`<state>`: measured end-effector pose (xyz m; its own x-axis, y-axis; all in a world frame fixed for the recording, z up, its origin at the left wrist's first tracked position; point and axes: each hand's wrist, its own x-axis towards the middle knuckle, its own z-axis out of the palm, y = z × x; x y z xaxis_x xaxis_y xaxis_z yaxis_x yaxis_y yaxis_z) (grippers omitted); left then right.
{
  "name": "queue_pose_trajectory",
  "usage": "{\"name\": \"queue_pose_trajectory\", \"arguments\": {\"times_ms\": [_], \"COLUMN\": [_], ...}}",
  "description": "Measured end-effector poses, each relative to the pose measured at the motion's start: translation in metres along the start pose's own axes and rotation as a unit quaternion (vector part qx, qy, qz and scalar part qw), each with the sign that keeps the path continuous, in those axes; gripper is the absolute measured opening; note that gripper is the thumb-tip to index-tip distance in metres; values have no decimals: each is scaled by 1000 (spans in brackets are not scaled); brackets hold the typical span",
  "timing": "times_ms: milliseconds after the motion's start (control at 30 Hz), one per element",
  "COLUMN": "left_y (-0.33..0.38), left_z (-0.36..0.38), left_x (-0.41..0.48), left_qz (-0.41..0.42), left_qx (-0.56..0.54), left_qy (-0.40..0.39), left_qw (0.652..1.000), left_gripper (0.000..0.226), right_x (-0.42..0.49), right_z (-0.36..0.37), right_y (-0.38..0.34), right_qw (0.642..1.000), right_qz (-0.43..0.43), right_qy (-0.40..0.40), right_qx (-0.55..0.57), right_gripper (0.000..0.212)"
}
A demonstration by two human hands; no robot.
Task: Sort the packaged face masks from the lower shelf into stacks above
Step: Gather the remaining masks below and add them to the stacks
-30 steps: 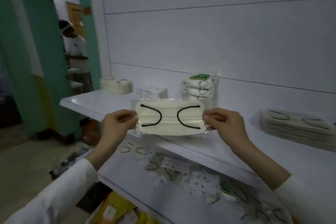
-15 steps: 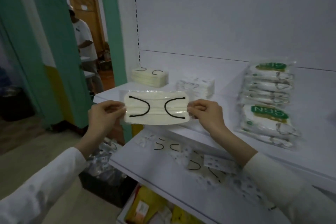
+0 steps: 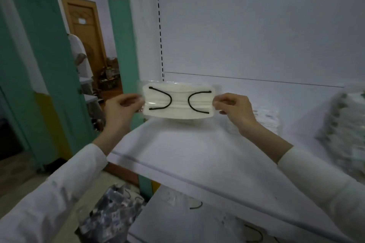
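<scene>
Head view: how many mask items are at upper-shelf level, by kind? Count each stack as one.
Cream mask pack with black ear loops, held up: 1
Cream stack, mostly hidden behind the held pack: 1
White patterned stack: 1
Bagged mask pile at the right edge, blurred: 1
Total: 4

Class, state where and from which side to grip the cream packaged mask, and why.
Pinch the packaged mask by its short ends, from each side, as the left hand and right hand do. It is thin, wide, probably limp; end grips should keep it flat.
</scene>
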<state>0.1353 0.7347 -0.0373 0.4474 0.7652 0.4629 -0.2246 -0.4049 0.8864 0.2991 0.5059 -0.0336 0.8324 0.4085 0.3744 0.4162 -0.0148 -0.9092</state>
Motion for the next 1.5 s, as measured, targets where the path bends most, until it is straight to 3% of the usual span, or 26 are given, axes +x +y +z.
{"name": "queue_pose_trajectory", "arguments": {"times_ms": [133, 333, 667, 1033, 1300, 1500], "left_y": [-16, -73, -143, -159, -144, -112], "left_z": [22, 68, 79, 72, 39, 14], "left_x": [83, 176, 223, 229, 229, 183], "left_qz": [23, 9, -58, -36, 92, 144], "left_qx": [-36, 9, 90, 124, 189, 208], "left_qy": [-18, -84, -248, -303, -245, -235], "left_qw": [999, 996, 963, 944, 946, 939], "left_gripper": [28, 12, 2, 8, 13, 12], "right_x": [54, 110, 132, 132, 109, 57], "right_z": [25, 57, 95, 111, 103, 93], "right_y": [-1, 27, 63, 68, 52, 28], "right_qw": [998, 983, 958, 926, 882, 882], "right_qz": [12, 124, 195, 158, 12, -61], "right_qy": [67, 131, 162, 162, 175, 149], "right_qx": [5, -22, -132, -301, -437, -442], "right_gripper": [25, 42, 15, 16, 28, 26]}}
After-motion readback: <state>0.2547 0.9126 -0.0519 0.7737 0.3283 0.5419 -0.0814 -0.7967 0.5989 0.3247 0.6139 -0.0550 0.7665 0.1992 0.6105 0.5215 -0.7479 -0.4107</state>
